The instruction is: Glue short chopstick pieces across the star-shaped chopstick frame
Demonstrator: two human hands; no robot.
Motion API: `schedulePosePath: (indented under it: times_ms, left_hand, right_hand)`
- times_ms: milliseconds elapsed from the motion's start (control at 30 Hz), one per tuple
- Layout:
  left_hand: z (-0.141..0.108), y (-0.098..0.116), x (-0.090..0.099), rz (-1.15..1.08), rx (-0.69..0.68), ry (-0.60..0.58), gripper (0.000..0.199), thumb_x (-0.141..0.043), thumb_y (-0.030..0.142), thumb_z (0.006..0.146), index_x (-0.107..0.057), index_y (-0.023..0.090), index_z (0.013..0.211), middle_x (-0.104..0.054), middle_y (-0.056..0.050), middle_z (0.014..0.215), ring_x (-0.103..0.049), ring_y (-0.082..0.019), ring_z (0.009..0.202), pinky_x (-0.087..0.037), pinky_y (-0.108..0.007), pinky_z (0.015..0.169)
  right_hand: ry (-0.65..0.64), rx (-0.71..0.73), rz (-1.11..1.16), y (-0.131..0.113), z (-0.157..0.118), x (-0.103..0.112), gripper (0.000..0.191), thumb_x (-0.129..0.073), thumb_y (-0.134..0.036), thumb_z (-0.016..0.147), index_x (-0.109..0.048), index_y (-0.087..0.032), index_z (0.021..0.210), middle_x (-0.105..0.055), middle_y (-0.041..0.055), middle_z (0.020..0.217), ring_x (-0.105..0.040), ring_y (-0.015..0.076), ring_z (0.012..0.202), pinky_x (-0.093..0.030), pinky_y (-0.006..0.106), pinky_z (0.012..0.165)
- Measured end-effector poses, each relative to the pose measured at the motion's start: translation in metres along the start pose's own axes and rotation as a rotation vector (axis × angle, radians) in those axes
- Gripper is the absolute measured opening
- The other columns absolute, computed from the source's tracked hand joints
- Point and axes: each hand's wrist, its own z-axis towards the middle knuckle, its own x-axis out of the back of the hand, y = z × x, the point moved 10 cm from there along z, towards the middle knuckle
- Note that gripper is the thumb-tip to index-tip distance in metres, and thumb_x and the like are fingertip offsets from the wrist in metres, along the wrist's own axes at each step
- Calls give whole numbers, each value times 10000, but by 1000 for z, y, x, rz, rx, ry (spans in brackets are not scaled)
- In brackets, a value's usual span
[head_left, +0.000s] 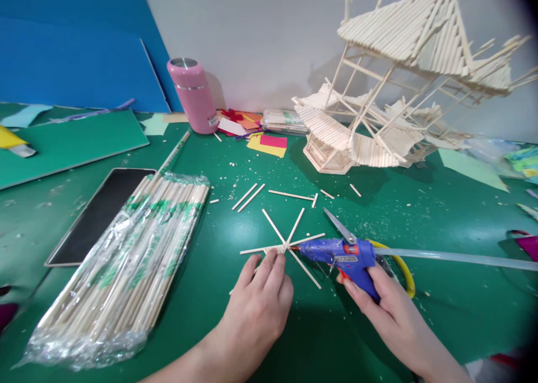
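Observation:
Thin wooden sticks form a star shape on the green table, their inner ends meeting at its centre. My left hand has its fingers pressed together on the sticks just left of that centre. A blue glue gun is gripped in my right hand, its nozzle at the star's centre and a long clear glue stick coming out of its back. Scissors with a yellow handle lie partly behind the gun. Loose cut sticks lie behind the star.
On the left, a plastic pack of sticks overlaps a dark phone. A pink bottle stands at the back, near coloured paper. The stick-built pavilion model stands at the back right. A yellow cutter lies far left.

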Motion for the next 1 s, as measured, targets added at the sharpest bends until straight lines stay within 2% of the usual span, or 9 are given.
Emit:
schedulePosePath:
  times_ms: [200, 400, 1000]
  left_hand:
    - [1, 1, 1, 9, 2, 13, 199, -418, 163, 790, -592, 123, 878, -572, -154, 1126, -471, -291, 1106, -361, -426, 894]
    - [0, 1, 0, 1, 1, 7, 200, -427, 168, 781, -590, 125, 889, -568, -153, 1130, -465, -295, 1112, -354, -430, 902]
    - [0, 1, -2, 14, -9, -26, 202, -436, 183, 778, -581, 129, 907, -550, -154, 1152, -447, -298, 1128, -351, -434, 904]
  right_hand:
    - [1, 1, -6, 3, 0, 0, 310, -425, -412, 840, -517, -224, 1068, -633, 53, 898, -603, 196, 790, -499, 313, 681]
    - [-82, 63, -48, 4, 3, -5, 296, -428, -387, 844, -492, -228, 1085, -630, 53, 915, -606, 188, 802, -511, 298, 682]
    - [-85, 34, -18, 7, 2, -6, 317, -423, -400, 848, -468, -237, 1116, -617, 57, 970, -598, 194, 859, -504, 313, 738]
